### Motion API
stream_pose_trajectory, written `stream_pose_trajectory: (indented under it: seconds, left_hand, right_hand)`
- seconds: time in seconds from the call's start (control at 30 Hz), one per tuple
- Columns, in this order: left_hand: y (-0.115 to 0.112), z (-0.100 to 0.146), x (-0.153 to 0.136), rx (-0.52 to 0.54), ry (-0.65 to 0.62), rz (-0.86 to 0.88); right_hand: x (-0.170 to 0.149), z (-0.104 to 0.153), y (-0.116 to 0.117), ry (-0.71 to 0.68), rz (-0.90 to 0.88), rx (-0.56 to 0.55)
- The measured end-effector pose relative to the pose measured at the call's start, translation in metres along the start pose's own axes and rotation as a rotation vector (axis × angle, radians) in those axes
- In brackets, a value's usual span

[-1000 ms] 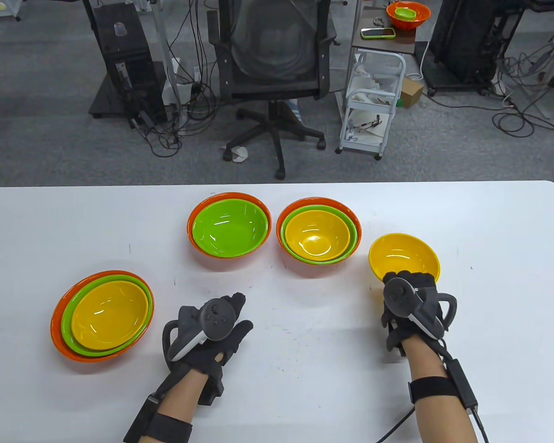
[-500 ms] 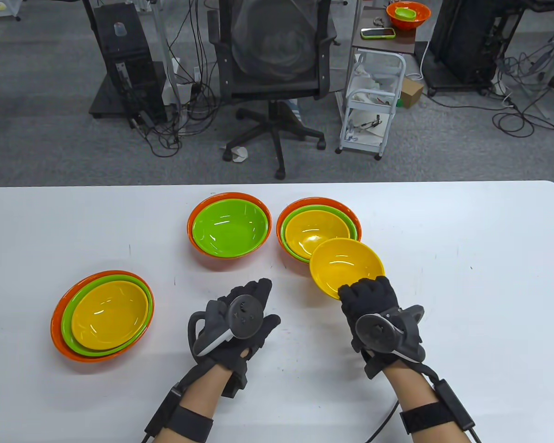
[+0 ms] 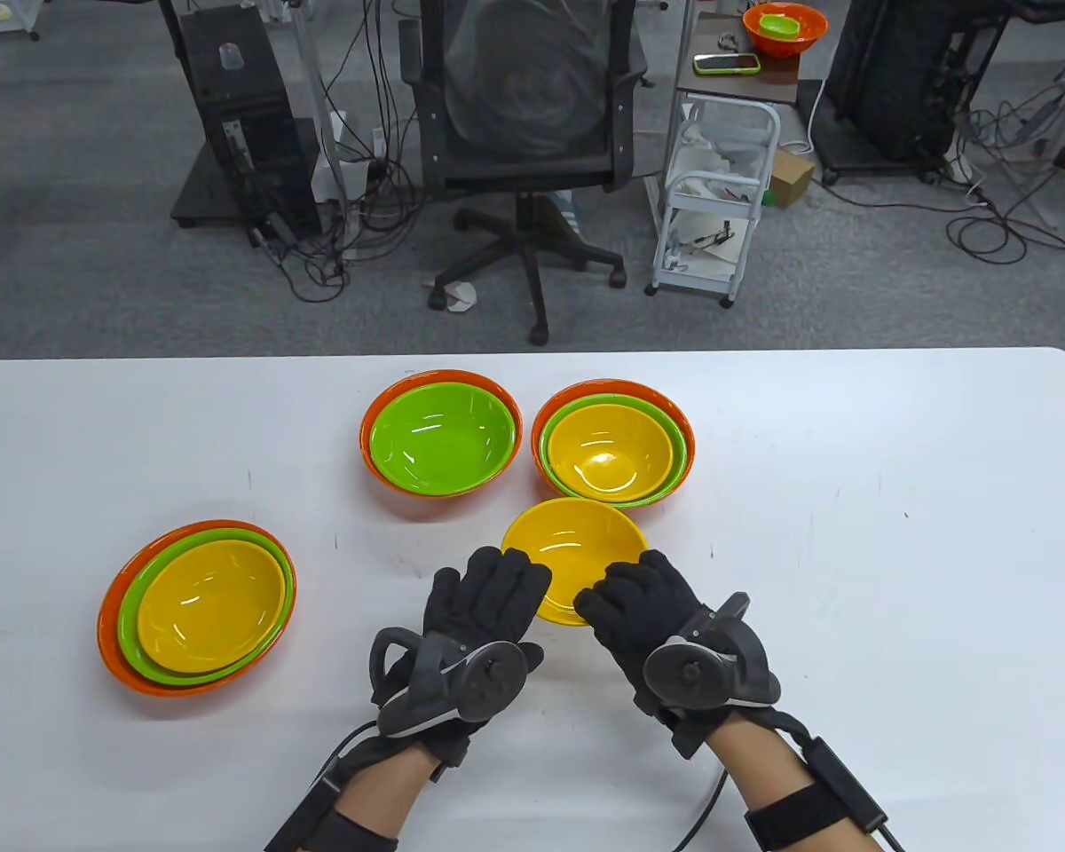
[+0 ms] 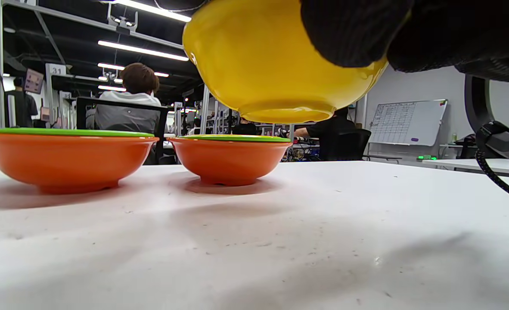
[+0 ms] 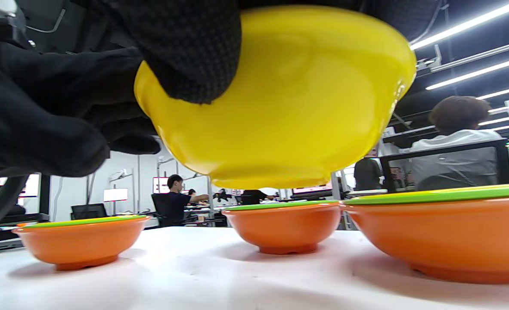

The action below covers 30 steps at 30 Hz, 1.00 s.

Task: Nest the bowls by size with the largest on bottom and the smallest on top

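On the white table (image 3: 852,568) stand three orange-based stacks. The loose yellow bowl (image 3: 573,546) hangs above it – its near rim hidden under the left hand (image 3: 484,599) and right hand (image 3: 643,599), both gripping it.

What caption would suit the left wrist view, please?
Yellow bowl held above the table, two orange stacks behind.
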<state>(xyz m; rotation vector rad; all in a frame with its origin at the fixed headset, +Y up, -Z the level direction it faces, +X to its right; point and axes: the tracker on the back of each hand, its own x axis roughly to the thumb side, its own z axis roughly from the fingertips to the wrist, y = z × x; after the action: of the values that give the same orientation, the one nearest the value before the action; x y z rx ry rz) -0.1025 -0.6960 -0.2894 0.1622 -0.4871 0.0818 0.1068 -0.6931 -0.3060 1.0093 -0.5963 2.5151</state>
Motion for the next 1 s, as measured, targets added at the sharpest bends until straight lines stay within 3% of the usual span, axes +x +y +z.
stream_pose_trajectory:
  seconds: [0.47,0.67,1.0]
  left_hand:
    - [-0.002,0.001,0.001,0.058,-0.066,-0.074]
    - [-0.007,-0.002,-0.003,0.034,-0.061,-0.082]
    - [-0.007,-0.009,-0.022,0.037,-0.001,-0.103]
  right_hand:
    - [0.006,0.005,0.003,-0.047,-0.017,0.025]
    - [-0.001,0.002,0.009,0.054,-0.112,0.095]
    - [-0.032,0.010,-0.004,0.272,-0.185,0.075]
